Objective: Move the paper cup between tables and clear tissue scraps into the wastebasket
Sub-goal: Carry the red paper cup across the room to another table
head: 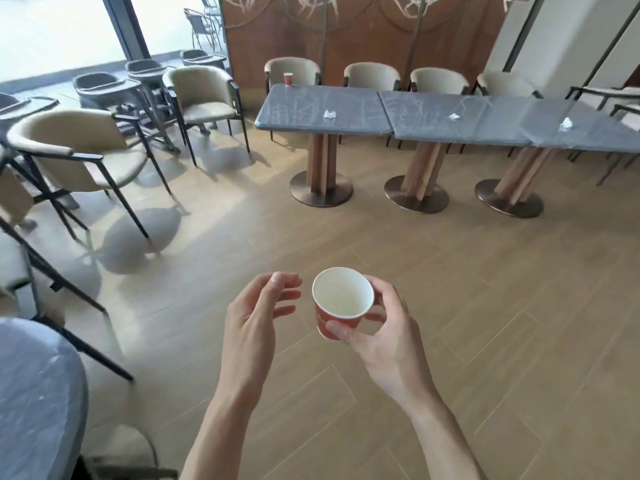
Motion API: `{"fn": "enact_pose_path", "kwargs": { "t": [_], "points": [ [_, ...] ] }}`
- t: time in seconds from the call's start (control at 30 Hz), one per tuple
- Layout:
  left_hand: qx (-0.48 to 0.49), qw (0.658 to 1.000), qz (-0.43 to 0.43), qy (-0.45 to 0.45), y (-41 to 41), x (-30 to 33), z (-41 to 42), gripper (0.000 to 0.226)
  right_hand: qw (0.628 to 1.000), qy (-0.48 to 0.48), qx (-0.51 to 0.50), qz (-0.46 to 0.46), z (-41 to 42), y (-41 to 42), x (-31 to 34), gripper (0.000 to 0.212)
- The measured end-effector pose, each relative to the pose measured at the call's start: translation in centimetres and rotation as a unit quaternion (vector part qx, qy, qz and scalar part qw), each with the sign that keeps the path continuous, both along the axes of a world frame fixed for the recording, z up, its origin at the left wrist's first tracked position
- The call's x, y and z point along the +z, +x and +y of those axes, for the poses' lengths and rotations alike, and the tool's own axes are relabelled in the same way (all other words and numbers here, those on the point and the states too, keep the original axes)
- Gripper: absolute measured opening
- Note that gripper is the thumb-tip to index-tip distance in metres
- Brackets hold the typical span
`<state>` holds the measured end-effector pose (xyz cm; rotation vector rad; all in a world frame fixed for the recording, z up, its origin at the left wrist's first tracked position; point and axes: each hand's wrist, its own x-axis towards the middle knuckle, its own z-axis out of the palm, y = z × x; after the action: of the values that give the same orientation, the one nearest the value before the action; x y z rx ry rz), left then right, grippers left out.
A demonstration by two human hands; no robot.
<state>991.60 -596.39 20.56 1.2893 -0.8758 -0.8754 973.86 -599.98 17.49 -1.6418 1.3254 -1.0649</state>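
Observation:
My right hand [384, 327] grips a red paper cup [341, 299] with a white, empty inside, held over the wooden floor. Just left of the cup, my left hand [258, 310] hovers with loosely curled fingers and holds nothing. Ahead stands a row of grey tables [346, 114]. A second red cup [288, 79] stands on the far left corner of the first table. Three white tissue scraps lie on the tables: one [330, 114] on the first, one [454, 116] on the middle, one [566, 124] at the right. No wastebasket is in view.
Beige armchairs [79, 150] and stacked grey high chairs [104, 86] crowd the left side. More chairs [372, 76] line the far side of the tables. A round grey table [34, 393] sits at the near left. Open wooden floor [450, 289] lies between me and the tables.

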Motion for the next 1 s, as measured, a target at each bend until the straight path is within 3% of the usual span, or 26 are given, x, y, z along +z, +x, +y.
{"fn": "enact_pose_path", "kwargs": {
  "t": [0.3,0.53,0.77,1.0],
  "points": [
    [0.048,0.998,-0.023,0.028,5.1,-1.9,-19.3,0.036,0.998,-0.019,0.061,-0.028,-21.6,6.3,-2.8,0.073],
    [0.103,0.994,-0.044,0.006,10.3,1.2,-35.4,0.035,0.991,-0.050,0.116,-0.048,-40.7,12.5,0.3,0.079],
    [0.157,0.987,-0.027,0.028,16.0,0.2,-46.8,0.029,0.985,-0.030,0.161,-0.046,-52.2,18.6,-0.6,0.086],
    [0.140,0.989,0.017,0.044,24.2,-3.1,-61.4,0.031,0.987,-0.015,0.158,-0.021,-65.9,26.9,-3.6,0.082]
  ]
}}
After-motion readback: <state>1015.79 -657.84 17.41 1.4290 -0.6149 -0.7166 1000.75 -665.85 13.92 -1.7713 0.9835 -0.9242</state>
